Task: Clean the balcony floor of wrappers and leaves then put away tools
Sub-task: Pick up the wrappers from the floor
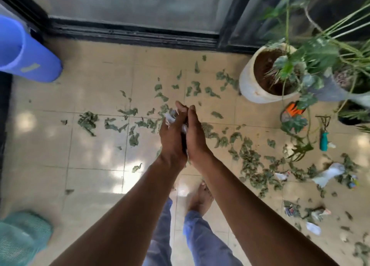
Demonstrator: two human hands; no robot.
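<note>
My left hand [173,134] and my right hand [195,133] are pressed together in front of me, with a bunch of white wrappers and leaves [171,116] squeezed between the palms. Their fingers are nearly straight and point away from me. Green leaves [248,151] lie scattered over the beige tiled floor [96,145], thickest to the right. More wrappers [328,174] lie among the leaves at the right. A teal-handled hand rake [324,134] and an orange glove [292,111] lie by the pots.
A white plant pot [250,85] with a leafy plant stands at the right, with more pots behind it. A blue bucket [26,55] stands at the far left, a green mat [22,237] at the lower left. A dark sliding-door track [132,35] runs across the back.
</note>
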